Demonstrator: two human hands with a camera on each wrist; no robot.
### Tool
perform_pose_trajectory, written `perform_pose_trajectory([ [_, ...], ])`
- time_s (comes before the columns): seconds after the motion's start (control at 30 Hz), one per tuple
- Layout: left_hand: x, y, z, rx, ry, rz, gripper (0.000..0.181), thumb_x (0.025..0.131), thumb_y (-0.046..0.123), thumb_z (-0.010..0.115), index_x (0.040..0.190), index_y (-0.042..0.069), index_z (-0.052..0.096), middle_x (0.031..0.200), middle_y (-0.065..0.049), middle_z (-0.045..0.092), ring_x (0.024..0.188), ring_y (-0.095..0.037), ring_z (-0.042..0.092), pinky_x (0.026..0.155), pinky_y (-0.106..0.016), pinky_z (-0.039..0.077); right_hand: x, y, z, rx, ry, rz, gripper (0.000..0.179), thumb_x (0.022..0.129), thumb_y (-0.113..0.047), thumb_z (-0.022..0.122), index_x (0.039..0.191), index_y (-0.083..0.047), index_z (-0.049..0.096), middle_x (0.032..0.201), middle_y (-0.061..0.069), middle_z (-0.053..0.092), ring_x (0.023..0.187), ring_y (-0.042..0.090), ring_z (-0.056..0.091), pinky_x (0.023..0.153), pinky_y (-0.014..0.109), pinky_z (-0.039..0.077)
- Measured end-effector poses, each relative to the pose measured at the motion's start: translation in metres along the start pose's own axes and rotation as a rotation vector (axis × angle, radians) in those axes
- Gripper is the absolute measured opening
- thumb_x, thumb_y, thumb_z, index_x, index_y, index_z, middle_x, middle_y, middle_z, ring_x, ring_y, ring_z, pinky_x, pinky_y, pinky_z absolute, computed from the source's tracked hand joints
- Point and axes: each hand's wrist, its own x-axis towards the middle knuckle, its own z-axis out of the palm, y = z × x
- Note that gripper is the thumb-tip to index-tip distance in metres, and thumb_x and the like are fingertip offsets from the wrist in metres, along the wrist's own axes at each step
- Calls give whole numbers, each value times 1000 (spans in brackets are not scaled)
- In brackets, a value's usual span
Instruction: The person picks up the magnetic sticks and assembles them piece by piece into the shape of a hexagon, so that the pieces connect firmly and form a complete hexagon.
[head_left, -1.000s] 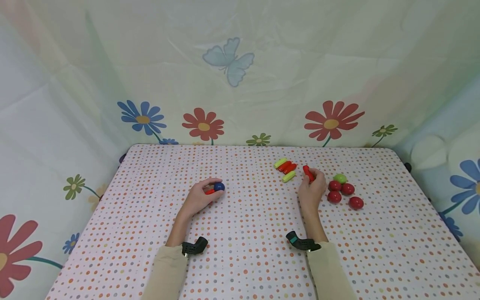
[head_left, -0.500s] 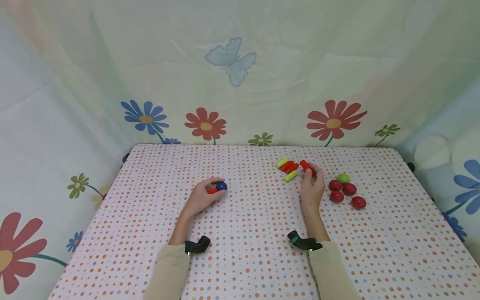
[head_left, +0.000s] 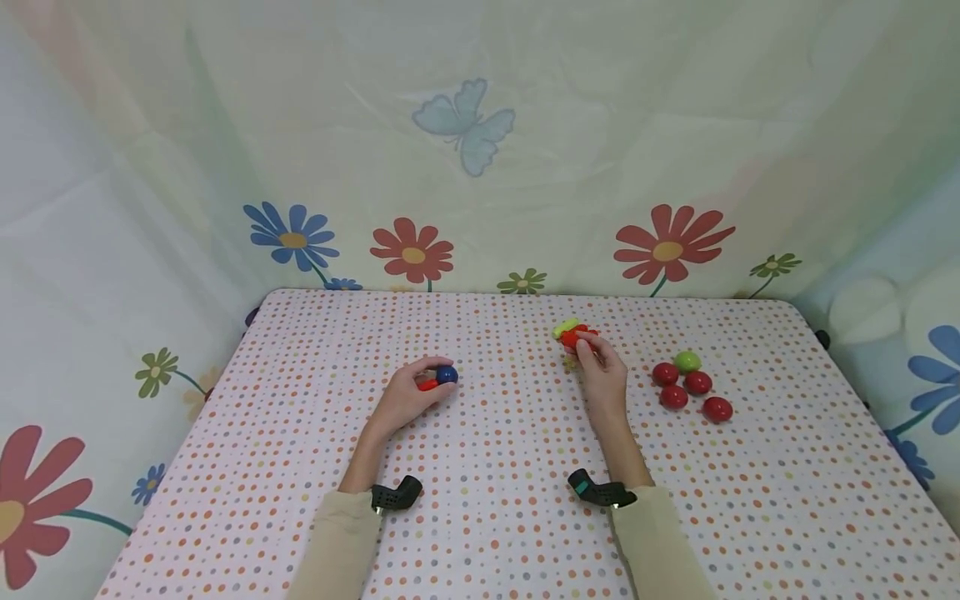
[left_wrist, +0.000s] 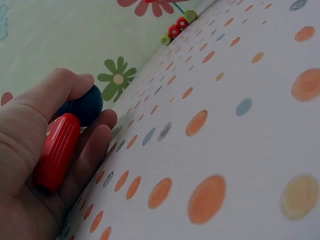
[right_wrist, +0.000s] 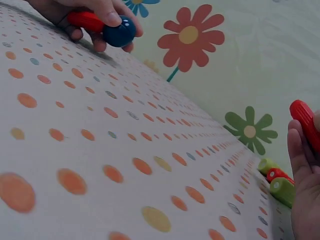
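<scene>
My left hand grips a small maraca, its blue ball near the fingertips and its ridged red handle lying against the palm. In the right wrist view the same blue ball faces right. My right hand pinches a loose ridged red handle between thumb and fingers. It holds the handle just above a row of handles on the table. A yellow-green handle shows at the row's far end; the hand partly hides the others. The right wrist view shows a nearer green handle there.
Right of my right hand lie several red balls and one green ball in a loose group. The table has a dotted cover. A flowered cloth hangs behind its far edge.
My right hand has carried the red handle left, from beside the balls to over the row of handles. My left hand keeps its hold on the maraca, almost in place.
</scene>
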Motion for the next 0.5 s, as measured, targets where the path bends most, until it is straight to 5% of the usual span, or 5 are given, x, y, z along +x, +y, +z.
perform_pose_trajectory([
  [0.2, -2, 1, 0, -10, -3, 7, 42, 87, 27, 73, 127, 19, 62, 127, -10, 62, 97, -19, 66, 68, -24, 53, -15, 1, 26, 0, -206, 10, 39, 97, -23, 58, 127, 2, 56, 122, 8, 57, 97, 12, 69, 87, 22, 54],
  [0.4, -2, 1, 2, -27, -17, 10, 45, 86, 28, 74, 128, 18, 61, 132, -10, 60, 111, -25, 65, 77, -22, 53, -32, 5, 54, -134, -379, 37, 32, 97, -25, 60, 124, -8, 61, 127, 12, 58, 101, 20, 68, 79, 17, 54],
  [0.5, -5, 15, 1, -27, -30, 4, 46, 88, 24, 72, 131, 12, 60, 133, -14, 59, 112, -27, 64, 78, -21, 53, -38, 7, 62, -211, -437, 18, 28, 96, -25, 61, 121, -12, 63, 127, 11, 61, 100, 17, 66, 77, 17, 51],
])
